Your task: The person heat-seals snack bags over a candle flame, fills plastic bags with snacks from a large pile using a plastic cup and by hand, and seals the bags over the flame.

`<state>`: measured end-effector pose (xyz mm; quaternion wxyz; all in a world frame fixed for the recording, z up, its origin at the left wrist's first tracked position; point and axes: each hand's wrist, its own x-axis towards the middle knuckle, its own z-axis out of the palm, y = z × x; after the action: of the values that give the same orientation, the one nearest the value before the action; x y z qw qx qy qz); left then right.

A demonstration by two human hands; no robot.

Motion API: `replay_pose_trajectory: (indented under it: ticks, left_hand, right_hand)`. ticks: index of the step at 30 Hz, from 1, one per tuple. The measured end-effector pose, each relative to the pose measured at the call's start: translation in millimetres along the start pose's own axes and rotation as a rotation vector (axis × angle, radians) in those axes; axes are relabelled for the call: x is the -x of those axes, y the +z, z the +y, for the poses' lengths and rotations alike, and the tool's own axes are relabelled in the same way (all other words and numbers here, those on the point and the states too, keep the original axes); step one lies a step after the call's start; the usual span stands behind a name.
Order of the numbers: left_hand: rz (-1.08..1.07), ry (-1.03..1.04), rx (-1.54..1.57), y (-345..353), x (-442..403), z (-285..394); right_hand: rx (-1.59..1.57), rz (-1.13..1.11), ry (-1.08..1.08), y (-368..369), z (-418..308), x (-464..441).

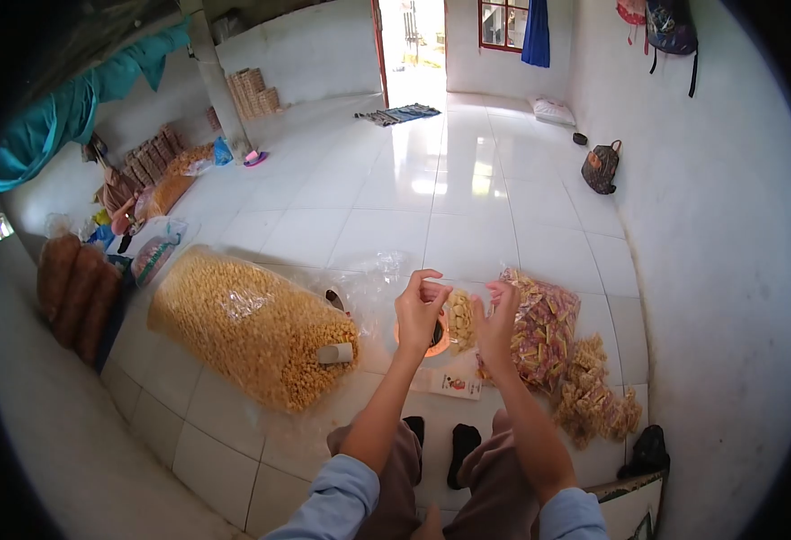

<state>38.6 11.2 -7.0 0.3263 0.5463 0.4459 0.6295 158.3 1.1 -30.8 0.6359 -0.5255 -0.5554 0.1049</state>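
A small clear plastic bag of pale yellow snacks (460, 321) hangs between my two hands. My left hand (420, 310) is closed at the bag's upper left corner, fingers curled and thumb pressed in. On the other side, my right hand (496, 317) is closed by its upper right edge; the exact grip is too small to make out. Partly behind my left wrist is a round orange-rimmed object (440, 346) with a dark middle. A white printed packet (454, 385) lies on the floor below my hands.
A big clear sack of yellow snacks (233, 315) lies at left, a white scoop (334, 353) in its mouth. Right stand a bag of wrapped snacks (539, 328) and a pile of small filled bags (593, 387). Another person (121, 202) sits far left.
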Motion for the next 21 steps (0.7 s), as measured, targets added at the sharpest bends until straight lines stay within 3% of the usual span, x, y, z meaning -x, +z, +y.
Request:
replay_pose_trajectory:
  ticks: [2, 3, 4, 11, 13, 16, 21]
  left_hand:
    - [0.060, 0.006, -0.047, 1.5, 1.9, -1.6]
    - [0.085, 0.004, -0.055, 2.6, 1.5, -5.9]
    - [0.108, -0.001, -0.065, 3.7, 1.7, -10.6]
    - [0.147, -0.136, -0.040, 7.6, 6.9, -26.2]
    - [0.210, 0.033, -0.257, 5.2, 7.5, -27.8]
    - [0.259, 0.092, -0.337, 1.8, 10.0, -24.4]
    - [0.223, 0.024, -0.268, -4.4, 14.9, -14.6]
  right_hand:
    - [-0.006, -0.273, -0.167, 1.4, -6.4, 5.3]
    - [0.092, -0.264, -0.298, 5.7, -15.2, 7.9]
    - [0.091, -0.263, -0.298, 10.7, -15.7, 10.1]
    - [-0.001, -0.225, -0.160, 37.5, 3.1, 22.1]
    - [-0.158, -0.139, -0.005, 44.5, 0.9, 21.2]
    - [-0.304, -0.123, 0.088, 47.9, -5.5, 24.1]
    - [-0.392, -0.142, 0.221, 49.8, -12.1, 27.5]
